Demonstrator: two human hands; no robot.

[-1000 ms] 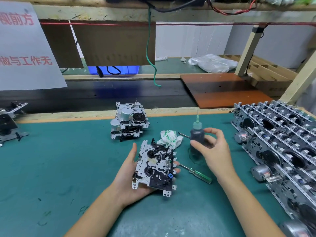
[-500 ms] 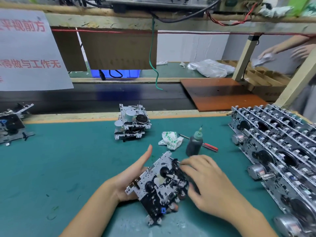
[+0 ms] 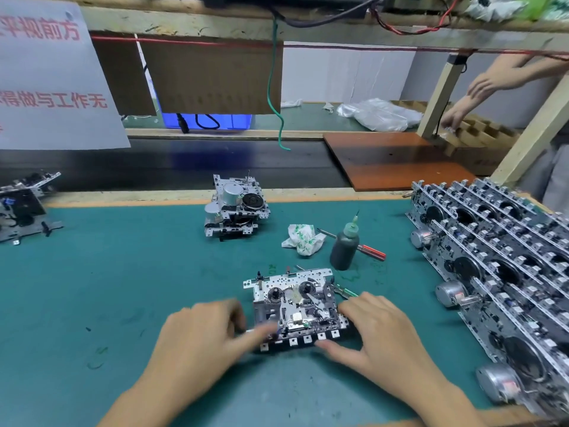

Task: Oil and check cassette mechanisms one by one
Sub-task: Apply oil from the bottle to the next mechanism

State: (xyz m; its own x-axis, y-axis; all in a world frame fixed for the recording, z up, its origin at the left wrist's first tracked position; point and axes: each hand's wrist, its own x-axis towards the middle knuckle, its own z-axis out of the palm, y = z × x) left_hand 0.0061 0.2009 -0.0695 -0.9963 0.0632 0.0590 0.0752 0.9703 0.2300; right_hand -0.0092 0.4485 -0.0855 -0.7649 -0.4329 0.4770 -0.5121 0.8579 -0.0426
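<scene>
Head view: the cassette mechanism (image 3: 295, 306) lies flat on the green mat (image 3: 123, 288), just on the near side of the oil bottle (image 3: 344, 246), its long axis running left to right across the person's front; its row of key tabs faces the person, its two reel hubs face up. The left hand (image 3: 203, 337) comes at the mechanism's left end, fingers extended and blurred, the fingertips on the near left corner (whether they press or pinch I cannot tell); the right hand (image 3: 378, 331) rests at the right end, thumb on the near edge by the tabs, fingers curled over the right side, holding it. The bottle stands upright beyond the mechanism, nearer the right hand, which is likely the one to fetch it; a red-handled screwdriver (image 3: 369, 251) lies just behind the bottle, a crumpled cloth (image 3: 303, 240) to the bottle's left.
</scene>
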